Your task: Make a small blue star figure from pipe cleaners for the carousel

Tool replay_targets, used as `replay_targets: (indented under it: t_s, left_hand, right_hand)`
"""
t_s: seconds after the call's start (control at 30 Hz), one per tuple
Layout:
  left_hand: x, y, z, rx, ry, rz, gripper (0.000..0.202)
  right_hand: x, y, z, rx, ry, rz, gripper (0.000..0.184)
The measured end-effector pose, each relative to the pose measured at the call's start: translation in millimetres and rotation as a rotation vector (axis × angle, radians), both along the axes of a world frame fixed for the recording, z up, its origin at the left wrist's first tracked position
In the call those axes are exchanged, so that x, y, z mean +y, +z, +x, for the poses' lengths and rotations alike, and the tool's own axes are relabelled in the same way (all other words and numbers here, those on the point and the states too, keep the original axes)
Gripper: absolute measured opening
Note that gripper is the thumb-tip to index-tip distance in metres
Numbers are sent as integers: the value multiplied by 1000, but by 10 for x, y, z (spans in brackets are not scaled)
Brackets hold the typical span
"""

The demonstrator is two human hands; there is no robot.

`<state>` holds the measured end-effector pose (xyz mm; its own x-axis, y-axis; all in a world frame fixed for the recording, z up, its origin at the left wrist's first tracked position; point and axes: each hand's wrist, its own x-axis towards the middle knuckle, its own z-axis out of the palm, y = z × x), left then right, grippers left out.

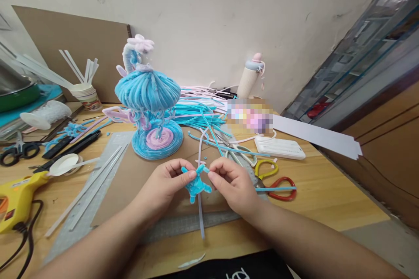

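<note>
1. Black cloth (266, 263) lies nearest me.
2. I've both hands pinching: left hand (166, 181) the blue fuzzy piece (195, 187), right hand (233, 185) its far-right tip (tiny from here).
3. It's between them, long axis roughly near-to-far, left thumb overlapping.

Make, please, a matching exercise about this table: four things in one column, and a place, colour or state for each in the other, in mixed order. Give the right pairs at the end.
1. Blue piece
2. Glue gun
3. Bottle
4. Paper cups

A. Holding white sticks
B. Pinched by the left hand
C. With a pink top
D. Yellow, at the far left

Pairs: 1-B, 2-D, 3-C, 4-A
</note>
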<state>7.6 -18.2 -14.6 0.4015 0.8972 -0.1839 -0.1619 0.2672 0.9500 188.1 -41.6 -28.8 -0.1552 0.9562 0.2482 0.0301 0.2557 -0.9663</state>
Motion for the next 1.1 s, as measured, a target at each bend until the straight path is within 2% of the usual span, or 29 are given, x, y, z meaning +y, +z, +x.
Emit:
replay_targets:
  t_s: [0.07, 0.23, 0.53, 0.7, 0.8, 0.97, 1.1]
  left_hand:
    - [-2, 7, 6, 11, 5, 48, 20]
    - [-26, 56, 47, 74, 4, 109, 21]
    - [-37, 77, 37, 145, 56, 136, 19]
    - [-58, 91, 29, 220, 104, 229, 17]
    - [-67, 90, 44, 294, 147, 301, 17]
    - [-68, 28, 78, 156, 130, 169, 25]
    - [-77, 7, 85, 85, 89, 116, 16]
  right_hand:
    - [1, -13, 1, -4, -51, -4, 10]
    - [2, -35, -25, 14, 67, -36, 8]
    - [10, -21, -22, 18, 115, -73, 10]
    - [12, -29, -17, 14, 137, -46, 12]
    - [13, -27, -32, -13, 99, -14, 15]
    - [10, -15, -68, 41, 36, -33, 19]
    - [12, -10, -77, 72, 47, -55, 18]
